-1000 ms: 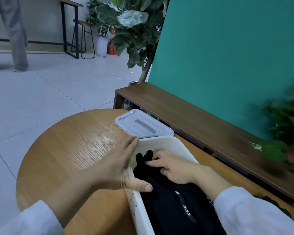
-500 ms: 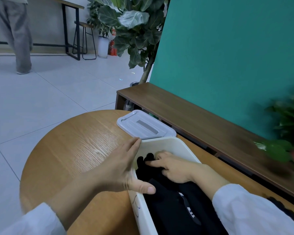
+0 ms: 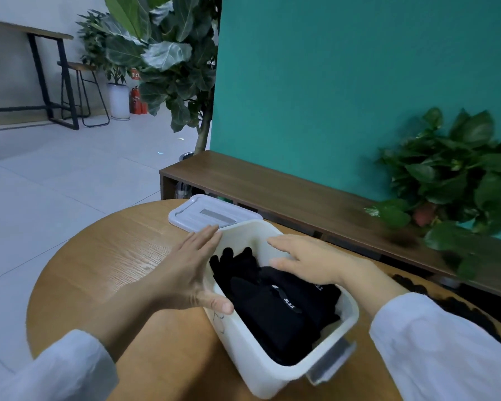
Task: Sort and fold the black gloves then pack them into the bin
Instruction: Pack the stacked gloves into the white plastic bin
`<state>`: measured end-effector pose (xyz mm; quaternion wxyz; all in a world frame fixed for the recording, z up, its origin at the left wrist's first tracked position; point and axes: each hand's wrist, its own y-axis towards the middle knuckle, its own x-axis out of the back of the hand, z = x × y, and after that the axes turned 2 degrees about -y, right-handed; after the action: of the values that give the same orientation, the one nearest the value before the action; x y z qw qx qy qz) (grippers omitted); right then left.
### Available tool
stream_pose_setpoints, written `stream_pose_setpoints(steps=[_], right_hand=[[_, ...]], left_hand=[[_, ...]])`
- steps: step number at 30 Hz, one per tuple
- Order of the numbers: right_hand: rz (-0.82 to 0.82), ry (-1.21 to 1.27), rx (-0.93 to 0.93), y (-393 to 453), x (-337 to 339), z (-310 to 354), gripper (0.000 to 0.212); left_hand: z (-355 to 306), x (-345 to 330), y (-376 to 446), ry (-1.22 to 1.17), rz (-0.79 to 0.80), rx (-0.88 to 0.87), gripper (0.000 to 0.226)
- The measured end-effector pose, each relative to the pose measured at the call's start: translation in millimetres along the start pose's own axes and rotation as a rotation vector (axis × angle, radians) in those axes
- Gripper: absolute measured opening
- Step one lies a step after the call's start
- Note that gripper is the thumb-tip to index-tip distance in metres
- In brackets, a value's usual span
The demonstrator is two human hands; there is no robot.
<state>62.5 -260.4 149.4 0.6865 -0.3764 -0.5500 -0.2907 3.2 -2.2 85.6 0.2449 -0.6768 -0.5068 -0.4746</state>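
Note:
A white plastic bin [image 3: 245, 348] stands on the round wooden table [image 3: 104, 273], tilted across the view. Folded black gloves [image 3: 275, 302] lie packed inside it, with their fingers pointing to the bin's far end. My left hand [image 3: 190, 270] lies flat against the bin's left wall, fingers straight, thumb at the rim. My right hand [image 3: 310, 263] hovers over the bin's right side above the gloves, fingers straight, holding nothing.
The bin's white lid [image 3: 211, 215] lies flat on the table just beyond the bin. A low wooden bench [image 3: 287, 195] runs along the teal wall behind, with a leafy plant [image 3: 457, 180] at the right and a taller plant [image 3: 168, 53] at its left end.
My right hand has lifted off the gloves and moved to the bin's right side. The left hand stays on the bin's left wall. The camera has swung so the whole bin shows.

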Motion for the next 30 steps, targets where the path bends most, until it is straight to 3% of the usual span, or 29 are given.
stream_pose_setpoints(steps=[8, 18, 30], right_hand=[[-0.213, 0.111, -0.203, -98, -31, 6, 0.064], [-0.423, 0.266, -0.424, -133, -122, 43, 0.086], [-0.382, 0.341, -0.56, -110, -108, 20, 0.077]], left_hand=[[-12, -17, -7, 0.134, 0.104, -0.04, 0.159], [-40, -34, -16, 0.197, 0.012, 0.076, 0.16], [-84, -65, -9, 0.186, -0.178, 0.29, 0.161]])
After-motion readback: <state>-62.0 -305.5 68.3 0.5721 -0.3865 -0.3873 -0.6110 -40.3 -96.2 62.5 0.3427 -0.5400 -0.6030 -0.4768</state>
